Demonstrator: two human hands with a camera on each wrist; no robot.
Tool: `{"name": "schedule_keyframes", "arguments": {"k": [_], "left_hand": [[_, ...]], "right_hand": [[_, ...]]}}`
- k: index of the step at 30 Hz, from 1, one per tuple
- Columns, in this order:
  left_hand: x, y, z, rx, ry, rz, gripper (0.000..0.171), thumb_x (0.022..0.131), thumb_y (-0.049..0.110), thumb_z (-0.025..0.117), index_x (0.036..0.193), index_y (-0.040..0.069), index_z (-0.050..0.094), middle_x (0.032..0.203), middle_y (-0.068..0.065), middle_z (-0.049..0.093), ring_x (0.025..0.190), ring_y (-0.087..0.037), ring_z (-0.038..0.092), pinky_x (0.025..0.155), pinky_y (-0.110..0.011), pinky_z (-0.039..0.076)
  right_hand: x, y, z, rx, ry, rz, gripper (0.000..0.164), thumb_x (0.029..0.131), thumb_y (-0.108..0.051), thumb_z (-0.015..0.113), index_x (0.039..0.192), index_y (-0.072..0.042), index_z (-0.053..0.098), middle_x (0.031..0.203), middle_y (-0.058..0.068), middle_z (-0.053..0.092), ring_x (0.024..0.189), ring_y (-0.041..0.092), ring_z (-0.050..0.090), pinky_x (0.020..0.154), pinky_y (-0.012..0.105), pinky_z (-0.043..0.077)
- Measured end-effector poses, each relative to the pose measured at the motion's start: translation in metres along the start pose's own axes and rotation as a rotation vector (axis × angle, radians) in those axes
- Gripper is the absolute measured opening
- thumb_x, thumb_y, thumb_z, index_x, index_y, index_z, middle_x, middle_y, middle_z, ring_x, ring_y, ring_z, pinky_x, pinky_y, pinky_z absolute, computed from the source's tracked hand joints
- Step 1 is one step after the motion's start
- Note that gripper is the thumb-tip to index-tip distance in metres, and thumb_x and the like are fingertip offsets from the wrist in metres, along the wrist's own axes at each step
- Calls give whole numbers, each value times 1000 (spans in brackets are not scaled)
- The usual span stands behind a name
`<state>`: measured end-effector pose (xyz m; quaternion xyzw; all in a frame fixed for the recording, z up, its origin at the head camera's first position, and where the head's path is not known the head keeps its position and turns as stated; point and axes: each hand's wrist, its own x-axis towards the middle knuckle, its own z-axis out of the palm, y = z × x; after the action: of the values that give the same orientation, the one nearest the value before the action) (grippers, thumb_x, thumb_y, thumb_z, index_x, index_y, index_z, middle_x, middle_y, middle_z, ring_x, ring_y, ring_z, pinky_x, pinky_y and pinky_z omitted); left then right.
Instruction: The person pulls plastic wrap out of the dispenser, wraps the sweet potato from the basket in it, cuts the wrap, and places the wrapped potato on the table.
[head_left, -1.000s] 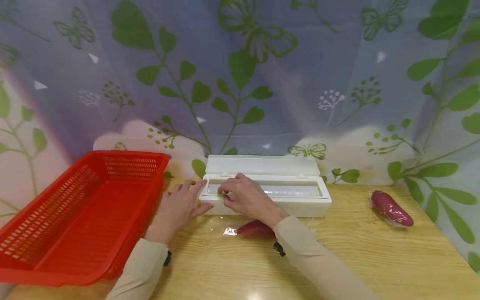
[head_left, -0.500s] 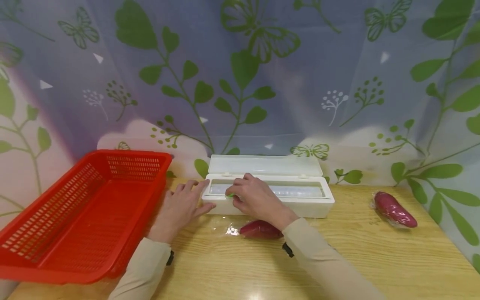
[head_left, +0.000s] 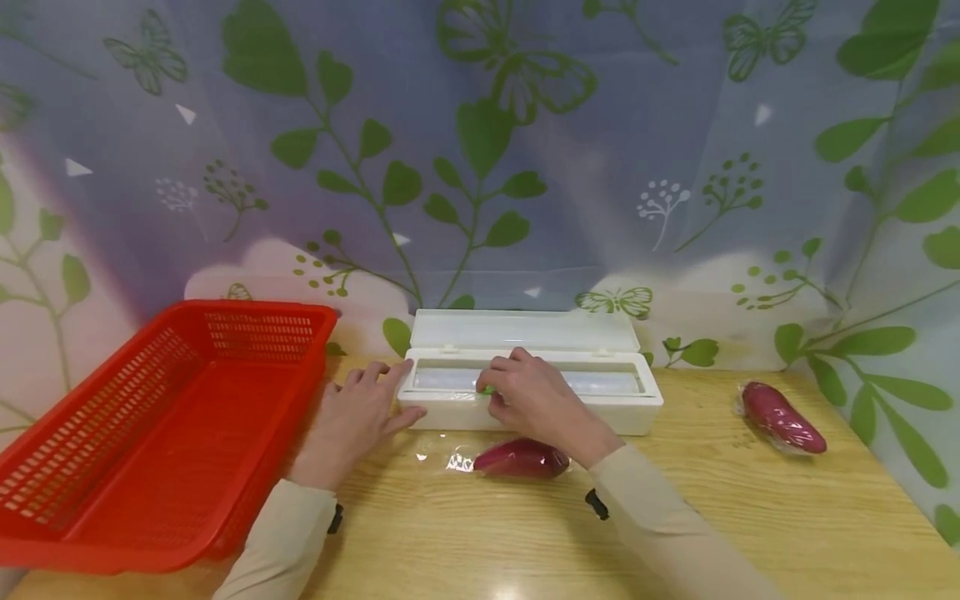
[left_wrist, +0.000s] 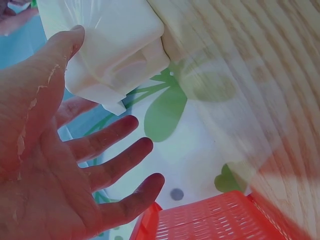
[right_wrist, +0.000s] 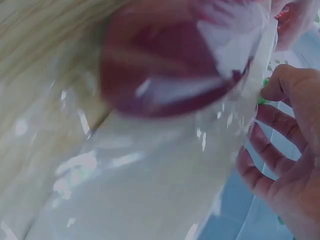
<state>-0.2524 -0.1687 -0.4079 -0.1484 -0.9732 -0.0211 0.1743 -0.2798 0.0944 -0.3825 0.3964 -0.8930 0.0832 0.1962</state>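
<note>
A white cling film dispenser (head_left: pixel 442 417) stands at the back of the table, its lid (head_left: pixel 525 329) raised and a film roll (head_left: pixel 450 379) inside. My left hand (head_left: pixel 356 417) braces its left end, thumb against the front and index fingertip at the top corner. The other fingers spread loosely in the left wrist view. On the dispenser's front rail, my right hand (head_left: pixel 536 400) pinches a small green slide cutter (right_wrist: pixel 263 92) between thumb and index finger. Clear film hangs down the front over a purplish-red sweet potato (head_left: pixel 521 459) lying before it.
A red plastic basket (head_left: pixel 247 467) with slotted walls stands on the left of the wooden table (head_left: pixel 450 542). Another sweet potato (head_left: pixel 783 418), wrapped in film, lies at the right. Behind the table hangs a patterned curtain (head_left: pixel 360 250).
My right hand has slid the green cutter rightward along the dispenser's rail, from near its left end toward the middle. My left hand has stayed at the left end.
</note>
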Motion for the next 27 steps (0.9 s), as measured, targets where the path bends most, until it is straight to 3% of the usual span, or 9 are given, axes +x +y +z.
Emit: {"name": "schedule_keyframes", "arguments": {"k": [10, 14, 20, 27], "left_hand": [[-3, 3, 0, 88, 90, 52, 67, 91, 55, 69, 142, 14, 54, 124, -20, 68, 104, -42, 68, 76, -59, 58], [-2, 5, 2, 105, 87, 52, 67, 92, 54, 69, 144, 14, 52, 130, -20, 64, 106, -41, 67, 76, -56, 58], [4, 8, -1, -17, 70, 80, 69, 91, 39, 76, 151, 21, 46, 146, -17, 54, 123, -40, 61, 86, -56, 57], [12, 21, -2, -187, 42, 212, 57, 87, 7, 70, 141, 19, 56, 142, -13, 57, 123, -39, 59, 94, -56, 56]], "right_hand": [[-24, 17, -6, 27, 15, 38, 22, 83, -4, 72, 99, -18, 77, 93, -5, 74, 80, 16, 55, 64, 23, 45], [-26, 18, -5, 38, 36, 27, 22, 83, -3, 73, 99, -17, 77, 93, -4, 73, 78, 16, 56, 62, 23, 45], [-25, 18, -5, 50, 27, 38, 21, 85, -5, 74, 100, -18, 77, 96, -4, 74, 79, 15, 58, 64, 23, 47], [-26, 17, -3, 52, 58, 23, 19, 83, -4, 75, 98, -16, 77, 95, -2, 74, 77, 17, 57, 63, 24, 48]]}}
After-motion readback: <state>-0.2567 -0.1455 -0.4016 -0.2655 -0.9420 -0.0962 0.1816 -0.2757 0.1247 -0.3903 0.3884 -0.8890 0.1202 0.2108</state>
